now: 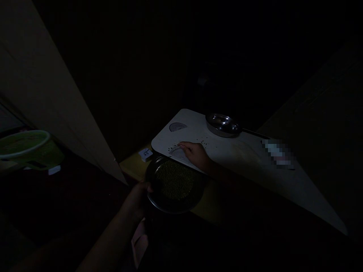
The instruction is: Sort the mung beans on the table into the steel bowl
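Note:
My left hand (142, 190) grips the left rim of a metal bowl (177, 209), thumb over the edge. Small greenish grains, perhaps beans (174, 181), cover the bowl's bottom. The bowl is held just below the near left edge of a white tabletop (232, 155). Over that tabletop, my right hand (195, 153) has its fingertips pinched together at the surface; whether anything is between them is too dark to see. Scattered dark bits (202, 142) lie around it. Beyond the right hand stands a second shiny metal bowl (223, 125) on the tabletop.
A green plastic basket (31, 149) stands at the far left. A small white box (145, 154) sits on a yellowish surface (134, 166) beside the bowl. Toward the tabletop's right lies a blurred-out flat object (278, 153). A pale wall panel (56, 83) rises on the left.

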A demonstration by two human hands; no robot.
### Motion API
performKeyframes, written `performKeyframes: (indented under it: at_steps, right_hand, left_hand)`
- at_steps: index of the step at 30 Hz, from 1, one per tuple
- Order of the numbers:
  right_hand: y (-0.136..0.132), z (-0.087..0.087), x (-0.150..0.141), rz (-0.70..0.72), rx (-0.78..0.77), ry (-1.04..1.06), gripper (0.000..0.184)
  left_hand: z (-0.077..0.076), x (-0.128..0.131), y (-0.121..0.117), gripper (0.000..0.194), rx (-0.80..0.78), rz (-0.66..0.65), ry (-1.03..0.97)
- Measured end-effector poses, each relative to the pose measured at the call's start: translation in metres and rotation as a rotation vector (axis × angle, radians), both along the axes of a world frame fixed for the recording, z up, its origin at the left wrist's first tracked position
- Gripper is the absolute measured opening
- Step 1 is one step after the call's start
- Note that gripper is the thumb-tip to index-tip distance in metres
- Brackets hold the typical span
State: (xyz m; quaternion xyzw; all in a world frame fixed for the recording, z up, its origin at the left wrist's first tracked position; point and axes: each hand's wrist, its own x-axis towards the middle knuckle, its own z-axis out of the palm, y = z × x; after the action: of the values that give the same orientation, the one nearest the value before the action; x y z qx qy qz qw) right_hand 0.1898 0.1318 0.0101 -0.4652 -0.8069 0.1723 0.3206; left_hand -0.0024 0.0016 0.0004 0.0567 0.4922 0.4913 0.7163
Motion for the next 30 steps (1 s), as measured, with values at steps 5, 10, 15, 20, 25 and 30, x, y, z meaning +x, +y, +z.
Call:
performKeyframes:
  at_steps: [5,10,15,20,25,30]
  right_hand:
    - [-0.004,0.001,-0.002,0.001,-0.008,0.011,0.029]
    - [-0.007,0.005,-0.007,-0.048,-0.027,0.016,0.029]
    - [-0.011,0.007,-0.017,-0.041,-0.025,0.004,0.029]
    - [-0.009,0.004,-0.011,-0.158,0.022,-0.01,0.028]
    - [-0.004,0.001,-0.004,-0.196,0.058,-0.01,0.027]
    - [0.0,0.001,-0.005,-0.22,0.072,-0.034,0.027]
  left_hand:
    - [0.002,0.001,0.001,0.02,0.012,-0.011,-0.008]
    - [0.003,0.001,0.001,0.019,0.006,0.018,-0.017]
    - [0.002,0.001,0.0,0.016,-0.008,0.007,-0.021]
    - [0.002,0.002,0.0,0.015,-0.002,0.015,-0.013]
    - [-0.001,0.001,0.0,0.016,0.026,0.0,-0.003]
    - [0.002,0.001,-0.001,0.017,0.014,0.004,-0.028]
